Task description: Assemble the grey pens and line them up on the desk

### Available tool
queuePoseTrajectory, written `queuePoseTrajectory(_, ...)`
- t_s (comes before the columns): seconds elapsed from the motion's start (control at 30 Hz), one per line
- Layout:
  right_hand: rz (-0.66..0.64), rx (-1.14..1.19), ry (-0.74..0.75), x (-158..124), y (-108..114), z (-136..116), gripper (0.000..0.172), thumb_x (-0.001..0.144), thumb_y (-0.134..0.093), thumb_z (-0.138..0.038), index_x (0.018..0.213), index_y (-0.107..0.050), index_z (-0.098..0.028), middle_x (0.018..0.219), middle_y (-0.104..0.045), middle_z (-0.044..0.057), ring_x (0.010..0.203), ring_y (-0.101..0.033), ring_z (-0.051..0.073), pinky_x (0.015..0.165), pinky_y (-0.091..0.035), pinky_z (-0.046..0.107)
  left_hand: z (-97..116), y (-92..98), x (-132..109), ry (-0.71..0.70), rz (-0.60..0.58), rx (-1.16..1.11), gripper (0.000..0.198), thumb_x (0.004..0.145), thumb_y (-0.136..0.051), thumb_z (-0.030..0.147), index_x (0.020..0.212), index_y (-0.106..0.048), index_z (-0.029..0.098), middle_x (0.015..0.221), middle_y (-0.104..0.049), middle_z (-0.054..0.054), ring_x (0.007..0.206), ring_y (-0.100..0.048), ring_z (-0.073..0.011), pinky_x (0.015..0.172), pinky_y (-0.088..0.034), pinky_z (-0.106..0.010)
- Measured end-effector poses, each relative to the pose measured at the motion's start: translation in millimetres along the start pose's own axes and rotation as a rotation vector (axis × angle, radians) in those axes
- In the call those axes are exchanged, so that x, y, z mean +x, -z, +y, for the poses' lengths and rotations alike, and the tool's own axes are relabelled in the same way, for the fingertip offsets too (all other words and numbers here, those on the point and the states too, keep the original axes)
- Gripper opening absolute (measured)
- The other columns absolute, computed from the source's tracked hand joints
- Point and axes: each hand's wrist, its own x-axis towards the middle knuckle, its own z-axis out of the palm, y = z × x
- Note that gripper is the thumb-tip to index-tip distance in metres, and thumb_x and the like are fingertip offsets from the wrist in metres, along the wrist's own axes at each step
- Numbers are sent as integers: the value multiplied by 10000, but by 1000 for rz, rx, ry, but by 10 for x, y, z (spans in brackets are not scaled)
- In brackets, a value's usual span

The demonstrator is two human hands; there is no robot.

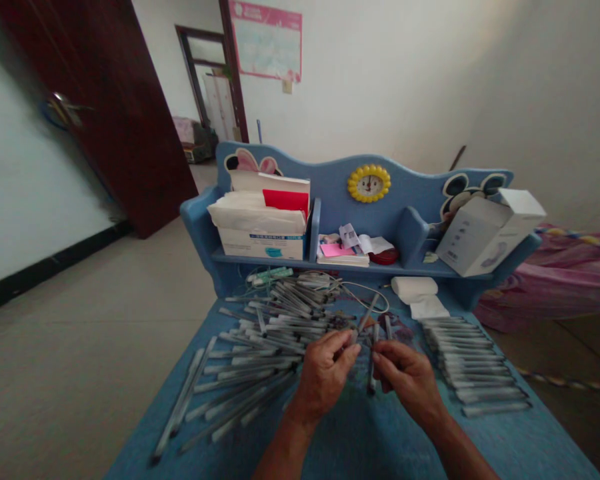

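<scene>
My left hand [325,370] is closed, thumb against fingers, on a slim translucent pen [369,312] that points up and away to the right. Close beside it, my right hand [405,377] pinches with thumb and forefinger; what sits in that pinch is too small and blurred to name. Between the hands another pen [372,380] with a dark end lies on the blue desk. A big loose heap of similar pens [265,353] spreads out left of my left hand. Right of my right hand, a neat row of pens [480,367] lies side by side.
The blue desk [360,440] has a raised shelf at the back with a white carton [260,243], papers [345,252] and a tilted white box [485,233]. A white paper roll [414,289] and a thin white cable [363,287] lie below the shelf.
</scene>
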Motion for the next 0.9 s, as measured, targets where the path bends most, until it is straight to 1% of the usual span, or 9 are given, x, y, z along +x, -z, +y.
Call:
queuePoseTrajectory(0.13, 5, -16, -70, 10, 76, 99, 285, 718, -617, -437, 740, -605, -153, 485, -528, -35, 381, -437, 73, 364, -353, 180, -75, -11, -21, 70, 70, -49, 197, 812, -545, 288, 898, -664, 156, 784, -651, -40, 710, -594, -152, 660, -469, -232)
queuePoseTrajectory(0.3, -16, -51, -126, -23, 127, 185, 253, 724, -599, -409, 718, -597, -156, 475, -492, -50, 383, -421, 74, 371, -330, 183, -151, 7, -21, 182, 175, -113, 247, 789, -563, 329, 931, -667, 156, 725, -639, -19, 597, -573, -125, 571, -467, -214)
queuePoseTrajectory(0.47, -31, -87, -132, -83, 128, 235, 230, 732, -577, -382, 703, -596, -155, 482, -503, -45, 391, -440, 82, 384, -349, 189, -125, 54, 15, 240, 254, -142, 256, 768, -576, 338, 918, -666, 150, 686, -616, 2, 510, -526, -94, 504, -442, -189)
queuePoseTrajectory(0.63, -38, -75, -129, -98, 133, 325, 231, 741, -579, -381, 710, -601, -153, 488, -511, -41, 396, -448, 86, 382, -348, 191, -82, 61, 36, 304, 279, -189, 274, 749, -588, 329, 933, -657, 138, 654, -607, 9, 467, -494, -84, 461, -417, -178)
queuePoseTrajectory(0.7, -36, -73, -129, -100, 137, 355, 236, 745, -580, -387, 715, -600, -154, 491, -511, -42, 393, -446, 86, 381, -346, 193, -89, 54, 37, 315, 297, -206, 321, 755, -584, 339, 999, -634, 137, 679, -612, 3, 470, -495, -85, 456, -416, -180)
queuePoseTrajectory(0.77, -39, -73, -130, -103, 141, 384, 239, 748, -578, -393, 722, -599, -156, 493, -511, -44, 388, -442, 86, 379, -342, 196, -104, 51, 37, 307, 325, -225, 395, 771, -574, 342, 1111, -579, 140, 693, -607, 4, 469, -490, -84, 458, -417, -183)
queuePoseTrajectory(0.9, -35, -104, -127, -67, 183, 464, 241, 750, -566, -398, 757, -603, -160, 502, -518, -46, 387, -450, 93, 385, -346, 201, -116, 64, 38, 252, 367, -199, 504, 801, -552, 297, 1275, -449, 162, 636, -578, 35, 457, -467, -76, 496, -425, -184)
